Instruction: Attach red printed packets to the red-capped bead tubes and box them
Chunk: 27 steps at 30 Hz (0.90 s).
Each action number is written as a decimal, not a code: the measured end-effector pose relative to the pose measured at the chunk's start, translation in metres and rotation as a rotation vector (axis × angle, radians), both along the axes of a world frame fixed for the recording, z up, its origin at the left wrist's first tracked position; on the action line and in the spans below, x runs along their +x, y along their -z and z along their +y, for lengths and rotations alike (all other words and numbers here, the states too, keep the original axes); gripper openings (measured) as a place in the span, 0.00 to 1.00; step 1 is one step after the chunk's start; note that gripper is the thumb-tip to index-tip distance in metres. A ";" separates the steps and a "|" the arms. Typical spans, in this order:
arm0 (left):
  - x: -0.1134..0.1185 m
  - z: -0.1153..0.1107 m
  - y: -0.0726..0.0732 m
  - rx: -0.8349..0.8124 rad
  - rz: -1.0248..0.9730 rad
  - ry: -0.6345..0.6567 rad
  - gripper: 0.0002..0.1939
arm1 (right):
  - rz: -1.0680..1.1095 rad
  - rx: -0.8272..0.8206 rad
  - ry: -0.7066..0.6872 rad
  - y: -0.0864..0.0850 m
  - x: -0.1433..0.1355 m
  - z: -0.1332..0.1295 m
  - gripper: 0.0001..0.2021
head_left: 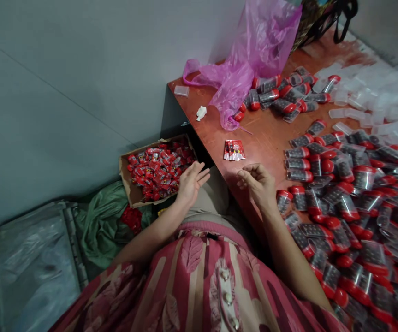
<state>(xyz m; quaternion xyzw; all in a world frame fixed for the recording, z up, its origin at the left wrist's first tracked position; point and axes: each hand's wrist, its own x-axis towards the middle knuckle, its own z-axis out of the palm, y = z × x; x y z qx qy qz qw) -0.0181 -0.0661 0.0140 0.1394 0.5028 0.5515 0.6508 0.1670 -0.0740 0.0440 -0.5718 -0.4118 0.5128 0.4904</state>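
Flat red packets (234,150) lie on the table (268,143) at centre frame, just beyond the right hand (259,184), its thumb and fingertips drawn together; any grip cannot be determined. The left hand (191,183) is spread, visibly holding nothing, near a cardboard box (126,184) of small red packs (160,166), apparently finished. Red-capped containers (340,198), lower right, appear assembled; see-through cases (385,87), upper right, appear unused.

No lettering can be read; print on the red packets (236,150) is too small.
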 end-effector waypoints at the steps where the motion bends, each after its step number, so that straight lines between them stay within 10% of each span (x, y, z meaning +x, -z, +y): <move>1: 0.006 0.006 0.001 0.100 0.145 0.054 0.22 | -0.017 -0.002 0.000 0.002 0.004 0.000 0.15; 5: 0.038 0.045 0.002 0.603 0.813 0.326 0.20 | -0.048 -0.004 -0.037 0.006 0.013 0.001 0.13; 11: 0.062 0.079 0.020 0.694 1.243 0.467 0.12 | -0.132 -0.012 -0.076 0.001 0.019 0.004 0.14; 16: 0.065 0.073 0.024 0.723 1.175 0.392 0.09 | -0.264 0.096 0.055 0.009 0.028 0.028 0.15; 22: 0.061 0.049 -0.004 0.729 0.920 0.346 0.13 | -0.033 0.071 0.054 0.011 0.022 0.059 0.24; 27: 0.049 0.041 -0.010 0.356 0.343 0.346 0.22 | 0.073 -0.008 -0.077 0.000 0.011 0.064 0.24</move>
